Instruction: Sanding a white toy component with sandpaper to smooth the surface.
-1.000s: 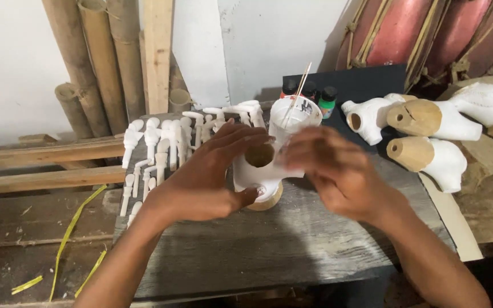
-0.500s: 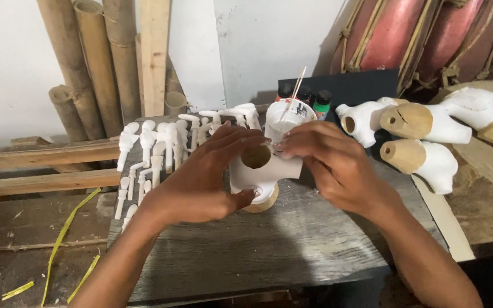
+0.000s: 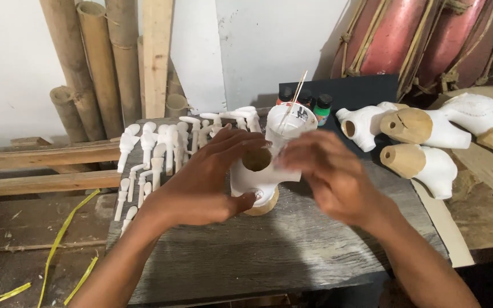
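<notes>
A white-painted wooden torso piece (image 3: 256, 178) with a bare brown neck hole stands upright on the grey plank table (image 3: 258, 256). My left hand (image 3: 206, 177) wraps around its left side, thumb under the lower edge. My right hand (image 3: 329, 174) is blurred, pressed against the piece's right side with a small pale scrap, apparently paper, between fingers and piece. Right behind stands a white cup (image 3: 290, 122) with a thin stick in it.
Rows of small white carved limbs (image 3: 155, 151) lie at the table's back left. Three larger white-and-bare-wood torsos (image 3: 423, 142) rest at the right. Small paint bottles (image 3: 322, 107) stand before a dark board. Bamboo poles (image 3: 101, 63) lean on the wall; red drums (image 3: 423, 40) hang upper right.
Both hands stay on the white torso piece. My right hand has shifted slightly along its right side, and the view has moved a little.
</notes>
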